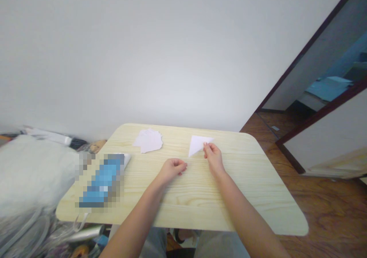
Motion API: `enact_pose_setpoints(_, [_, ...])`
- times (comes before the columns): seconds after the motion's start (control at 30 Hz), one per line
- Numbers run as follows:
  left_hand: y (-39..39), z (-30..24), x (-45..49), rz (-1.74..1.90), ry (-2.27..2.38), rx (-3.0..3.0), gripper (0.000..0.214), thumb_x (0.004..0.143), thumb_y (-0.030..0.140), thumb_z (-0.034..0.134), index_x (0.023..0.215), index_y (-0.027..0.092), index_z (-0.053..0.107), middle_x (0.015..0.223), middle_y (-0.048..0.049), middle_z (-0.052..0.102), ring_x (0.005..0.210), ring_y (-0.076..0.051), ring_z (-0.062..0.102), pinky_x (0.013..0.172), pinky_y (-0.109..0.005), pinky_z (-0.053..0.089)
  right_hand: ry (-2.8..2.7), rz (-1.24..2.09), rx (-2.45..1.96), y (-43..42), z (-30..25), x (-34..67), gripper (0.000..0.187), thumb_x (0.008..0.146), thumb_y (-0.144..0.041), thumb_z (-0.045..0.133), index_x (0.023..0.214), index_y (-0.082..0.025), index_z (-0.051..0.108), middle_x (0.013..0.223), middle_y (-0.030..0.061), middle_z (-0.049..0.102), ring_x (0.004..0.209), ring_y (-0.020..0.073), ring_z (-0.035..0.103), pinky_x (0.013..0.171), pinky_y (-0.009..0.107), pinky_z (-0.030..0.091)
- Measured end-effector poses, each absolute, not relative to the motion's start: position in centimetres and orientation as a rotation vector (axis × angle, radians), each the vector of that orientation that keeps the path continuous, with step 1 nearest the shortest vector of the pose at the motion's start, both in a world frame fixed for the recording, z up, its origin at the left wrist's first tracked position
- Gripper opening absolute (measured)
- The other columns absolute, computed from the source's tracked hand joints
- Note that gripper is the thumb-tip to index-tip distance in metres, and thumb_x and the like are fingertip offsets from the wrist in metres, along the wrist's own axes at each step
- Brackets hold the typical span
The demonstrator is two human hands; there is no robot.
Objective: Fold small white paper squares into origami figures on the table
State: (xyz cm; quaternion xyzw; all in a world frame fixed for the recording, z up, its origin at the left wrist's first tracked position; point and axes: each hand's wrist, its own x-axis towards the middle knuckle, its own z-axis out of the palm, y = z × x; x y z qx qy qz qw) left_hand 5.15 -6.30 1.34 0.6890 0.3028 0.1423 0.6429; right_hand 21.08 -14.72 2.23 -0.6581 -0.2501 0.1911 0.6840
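Note:
My right hand pinches the corner of a white triangular piece of paper, holding it just above the light pine tabletop. My left hand rests a short way to its left with curled fingers, holding nothing that I can see. Beyond it lies a small stack of white paper sheets with uneven edges. A pixelated blue-and-white object lies near the table's left edge, its details hidden by the blur.
A pale, soft bundle and assorted clutter crowd the table's left side. A silver cylinder lies below the front edge. Wooden flooring extends to the right, toward a dark-framed doorway. A white wall stands behind.

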Motion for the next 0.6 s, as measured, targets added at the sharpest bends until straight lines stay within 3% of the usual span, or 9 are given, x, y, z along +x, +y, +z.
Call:
enact_pose_setpoints(0.17, [-6.7, 0.8, 5.2, 0.482, 0.721, 1.758, 0.022, 0.072, 0.036, 0.052, 0.065, 0.015, 0.055, 0.06, -0.0006, 0.057, 0.053, -0.012, 0.052, 0.05, -0.023, 0.041, -0.448, 0.357, -1.409, -15.3, 2.3, 23.4, 0.031, 0.072, -0.044, 0.054, 0.057, -0.019, 0.043, 0.049, -0.0075, 0.037, 0.041, 0.0066, 0.031, 0.04, 0.02, 0.026])
enact_pose_setpoints(0.33, [-7.7, 1.4, 5.3, 1.046, 0.677, 2.299, 0.027, 0.071, 0.037, 0.06, 0.091, 0.018, 0.06, 0.092, -0.0077, 0.059, 0.092, -0.021, 0.053, 0.078, -0.034, 0.042, -0.631, 0.355, -1.585, -14.6, 1.9, 20.8, 0.032, 0.069, -0.044, 0.056, 0.054, -0.017, 0.05, 0.046, -0.0053, 0.042, 0.043, 0.0083, 0.036, 0.044, 0.022, 0.03])
enact_pose_setpoints(0.43, [-8.1, 1.6, 5.3, 1.1, 0.622, 2.512, 0.031, 0.07, 0.038, 0.063, 0.095, 0.021, 0.061, 0.095, -0.0078, 0.06, 0.093, -0.022, 0.052, 0.081, -0.036, 0.039, -0.766, 0.372, -1.597, -14.4, 1.9, 19.1, 0.031, 0.071, -0.043, 0.055, 0.055, -0.016, 0.054, 0.05, -0.0028, 0.049, 0.048, 0.0098, 0.042, 0.048, 0.022, 0.034])
enact_pose_setpoints(0.6, [-8.0, 1.7, 5.1, 1.07, 0.745, 2.601, 0.017, 0.081, 0.027, 0.051, 0.09, 0.022, 0.064, 0.089, -0.0068, 0.064, 0.088, -0.02, 0.054, 0.078, -0.035, 0.034, -0.868, 0.487, -1.564, -14.5, 2.3, 18.2, 0.03, 0.07, -0.041, 0.055, 0.054, -0.016, 0.054, 0.048, -0.0024, 0.05, 0.046, 0.0091, 0.042, 0.046, 0.021, 0.033])
